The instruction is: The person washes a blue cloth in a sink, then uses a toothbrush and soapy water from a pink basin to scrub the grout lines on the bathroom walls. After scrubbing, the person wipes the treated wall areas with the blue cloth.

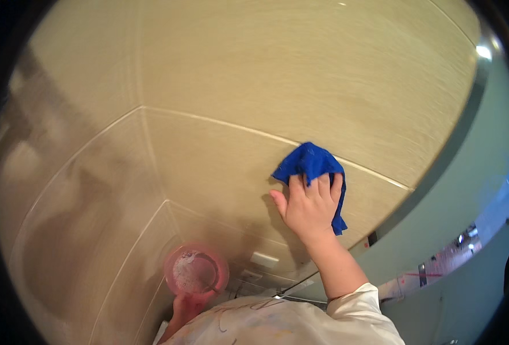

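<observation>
Under the spread fingers of my right hand [310,209], a blue cloth [312,159] is pressed flat to the beige tiled wall [220,151], across a pale grout line. The cloth's loose edge hangs down beside my wrist, and my thumb stands off to the left. Low in the view, my left hand [181,305] grips a pink translucent plastic basin [223,267] near its lower rim. Foamy liquid shows inside the basin; the fingers beneath it are partly hidden.
Two tiled walls meet in a corner to the left, the left one [77,202] shaded. A white switch or socket plate [264,259] sits low on the wall. At right runs a grey-green panel edge [444,181], with a reflective strip [448,258] beside it.
</observation>
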Demonstrator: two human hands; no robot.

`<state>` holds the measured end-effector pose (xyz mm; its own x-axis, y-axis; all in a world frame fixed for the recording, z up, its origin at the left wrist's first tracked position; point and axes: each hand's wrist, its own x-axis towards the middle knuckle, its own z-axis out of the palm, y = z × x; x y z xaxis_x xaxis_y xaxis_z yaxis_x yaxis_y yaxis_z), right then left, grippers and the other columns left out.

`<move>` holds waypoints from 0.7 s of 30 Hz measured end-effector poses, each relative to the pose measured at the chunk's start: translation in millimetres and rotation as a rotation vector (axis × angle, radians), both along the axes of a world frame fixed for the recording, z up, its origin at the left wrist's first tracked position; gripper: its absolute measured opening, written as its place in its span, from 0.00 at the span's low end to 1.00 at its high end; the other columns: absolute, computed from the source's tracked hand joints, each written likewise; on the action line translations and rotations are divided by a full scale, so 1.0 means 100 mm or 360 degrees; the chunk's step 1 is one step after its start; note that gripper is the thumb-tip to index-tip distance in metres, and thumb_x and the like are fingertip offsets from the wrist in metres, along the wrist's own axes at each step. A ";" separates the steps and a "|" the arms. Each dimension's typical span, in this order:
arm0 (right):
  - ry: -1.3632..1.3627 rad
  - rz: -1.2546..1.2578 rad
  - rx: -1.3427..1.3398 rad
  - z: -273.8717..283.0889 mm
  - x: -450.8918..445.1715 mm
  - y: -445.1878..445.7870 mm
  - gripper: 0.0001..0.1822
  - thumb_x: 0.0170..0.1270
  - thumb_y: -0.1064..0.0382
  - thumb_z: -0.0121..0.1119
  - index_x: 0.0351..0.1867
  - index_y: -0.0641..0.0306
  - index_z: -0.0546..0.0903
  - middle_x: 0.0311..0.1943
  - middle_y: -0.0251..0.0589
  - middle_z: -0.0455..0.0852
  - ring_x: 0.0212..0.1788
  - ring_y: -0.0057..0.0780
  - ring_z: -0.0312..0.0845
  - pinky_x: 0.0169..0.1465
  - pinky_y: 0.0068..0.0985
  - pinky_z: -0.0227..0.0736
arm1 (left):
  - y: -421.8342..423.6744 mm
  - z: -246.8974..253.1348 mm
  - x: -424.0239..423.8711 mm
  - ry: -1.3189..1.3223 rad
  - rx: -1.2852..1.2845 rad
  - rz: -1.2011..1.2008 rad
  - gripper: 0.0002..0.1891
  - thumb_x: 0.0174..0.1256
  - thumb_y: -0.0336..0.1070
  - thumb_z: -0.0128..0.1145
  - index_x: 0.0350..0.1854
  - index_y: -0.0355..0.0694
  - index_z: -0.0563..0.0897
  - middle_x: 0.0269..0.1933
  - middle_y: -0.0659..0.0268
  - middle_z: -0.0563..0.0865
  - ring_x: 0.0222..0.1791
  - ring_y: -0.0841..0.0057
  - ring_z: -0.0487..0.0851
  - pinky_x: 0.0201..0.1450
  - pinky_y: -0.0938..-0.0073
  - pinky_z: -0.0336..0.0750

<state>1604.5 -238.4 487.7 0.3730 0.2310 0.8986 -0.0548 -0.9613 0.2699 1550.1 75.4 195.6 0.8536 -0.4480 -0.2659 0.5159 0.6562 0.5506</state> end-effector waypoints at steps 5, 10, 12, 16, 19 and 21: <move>0.0004 0.0333 -0.0144 0.16 0.54 0.62 0.24 0.53 0.42 0.61 0.36 0.62 0.84 0.37 0.45 0.79 0.49 0.43 0.73 0.62 0.46 0.61 | 0.13 -0.29 -0.05 0.0049 -0.0014 0.0106 0.33 0.60 0.50 0.54 0.65 0.38 0.63 0.63 0.57 0.73 0.59 0.63 0.73 0.61 0.62 0.68; 0.0109 0.0463 -0.0259 0.23 1.06 1.16 0.20 0.58 0.48 0.58 0.39 0.64 0.83 0.43 0.44 0.81 0.57 0.38 0.71 0.69 0.41 0.54 | 0.11 -0.21 -0.06 0.0192 -0.0002 0.0191 0.22 0.52 0.38 0.51 0.52 0.39 0.73 0.52 0.62 0.80 0.42 0.69 0.79 0.42 0.72 0.73; 0.0143 0.0476 -0.0304 0.23 1.27 1.38 0.19 0.62 0.51 0.53 0.41 0.66 0.82 0.48 0.44 0.81 0.62 0.36 0.68 0.71 0.39 0.49 | 0.15 -0.32 -0.09 0.0279 0.0068 0.0280 0.20 0.52 0.37 0.51 0.49 0.39 0.74 0.47 0.63 0.81 0.39 0.69 0.80 0.41 0.71 0.73; 0.0333 0.0377 -0.0405 0.29 1.56 1.67 0.20 0.66 0.59 0.43 0.52 0.67 0.78 0.57 0.45 0.77 0.68 0.35 0.61 0.74 0.39 0.40 | 0.24 -0.55 -0.15 0.0361 0.0059 0.0332 0.16 0.52 0.35 0.51 0.45 0.39 0.75 0.38 0.63 0.81 0.37 0.68 0.80 0.40 0.67 0.75; 0.0313 0.0351 -0.0403 0.27 1.72 1.77 0.22 0.66 0.60 0.41 0.56 0.69 0.76 0.59 0.46 0.75 0.69 0.36 0.59 0.75 0.39 0.38 | 0.18 -0.34 -0.22 0.0447 0.0107 0.0416 0.14 0.51 0.33 0.51 0.42 0.38 0.75 0.36 0.62 0.82 0.37 0.66 0.80 0.41 0.64 0.76; 0.0373 0.0309 -0.0388 0.24 1.76 1.80 0.23 0.66 0.60 0.40 0.57 0.69 0.75 0.60 0.47 0.74 0.70 0.37 0.58 0.75 0.39 0.37 | 0.12 -0.17 -0.25 0.0537 0.0108 0.0492 0.13 0.49 0.31 0.51 0.39 0.37 0.76 0.36 0.61 0.81 0.36 0.65 0.81 0.41 0.64 0.76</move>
<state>1780.8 -58.8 511.9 0.4902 0.5136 0.7042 0.2123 -0.8540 0.4751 1525.4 87.7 178.6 0.8050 -0.1582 -0.5718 0.4597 0.7755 0.4327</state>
